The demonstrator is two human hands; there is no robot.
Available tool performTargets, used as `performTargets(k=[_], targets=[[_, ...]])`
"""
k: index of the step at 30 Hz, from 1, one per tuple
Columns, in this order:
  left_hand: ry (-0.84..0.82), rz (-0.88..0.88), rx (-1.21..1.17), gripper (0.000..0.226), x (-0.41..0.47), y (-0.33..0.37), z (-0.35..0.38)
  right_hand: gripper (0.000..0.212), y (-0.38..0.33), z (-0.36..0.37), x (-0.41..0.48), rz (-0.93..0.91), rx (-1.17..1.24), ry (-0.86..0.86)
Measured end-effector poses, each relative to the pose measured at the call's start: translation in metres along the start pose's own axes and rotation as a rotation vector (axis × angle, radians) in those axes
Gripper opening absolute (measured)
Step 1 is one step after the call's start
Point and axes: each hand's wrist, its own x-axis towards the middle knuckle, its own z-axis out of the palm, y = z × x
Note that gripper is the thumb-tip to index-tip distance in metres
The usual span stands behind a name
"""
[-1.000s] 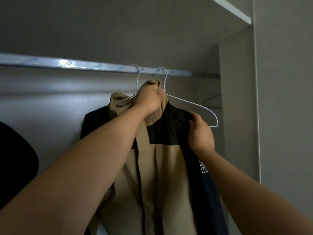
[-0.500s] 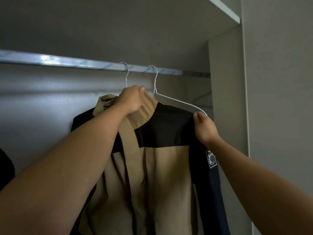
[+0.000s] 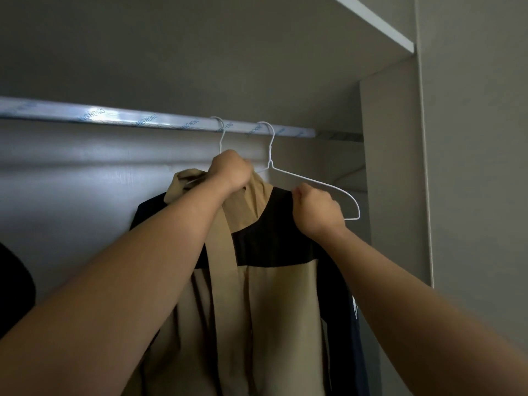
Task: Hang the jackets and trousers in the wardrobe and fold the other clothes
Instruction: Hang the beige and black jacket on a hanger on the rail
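A tan and black jacket (image 3: 274, 287) with navy sleeves hangs below the silver wardrobe rail (image 3: 160, 121). My left hand (image 3: 231, 170) is closed on its tan collar just under the hook of a white wire hanger (image 3: 221, 138). My right hand (image 3: 318, 210) grips the jacket's black right shoulder. A second white wire hanger (image 3: 328, 185) hangs on the rail behind my right hand, its right arm bare. The first hanger's arms are hidden by the jacket.
The wardrobe's side panel (image 3: 394, 167) stands close on the right and a shelf (image 3: 371, 21) runs overhead. A dark garment (image 3: 14, 284) shows at the left edge. The rail stretches bare to the left of the hangers.
My right hand has shifted from the outer shoulder inward and closed into a fist on the black shoulder fabric. My left hand keeps hold of the collar. The right hanger's arm shows bare again.
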Motion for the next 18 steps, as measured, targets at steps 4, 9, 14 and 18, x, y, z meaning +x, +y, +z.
performTargets(k=[4,9,14,18], targets=[[0.102,0.246,0.107,0.030,-0.023,-0.008,-0.002,0.027,-0.027,0.020,-0.003,0.001,-0.233,-0.039],[0.380,0.405,-0.012,0.024,-0.038,-0.038,-0.017,0.036,-0.069,0.040,0.001,-0.141,-0.108,0.035],[0.589,0.324,-0.011,0.012,-0.035,-0.087,-0.051,0.027,-0.078,0.049,0.016,-0.078,0.153,0.047],[0.145,0.012,0.147,0.038,-0.012,-0.099,-0.068,0.077,-0.094,0.039,0.041,0.170,0.366,0.009]])
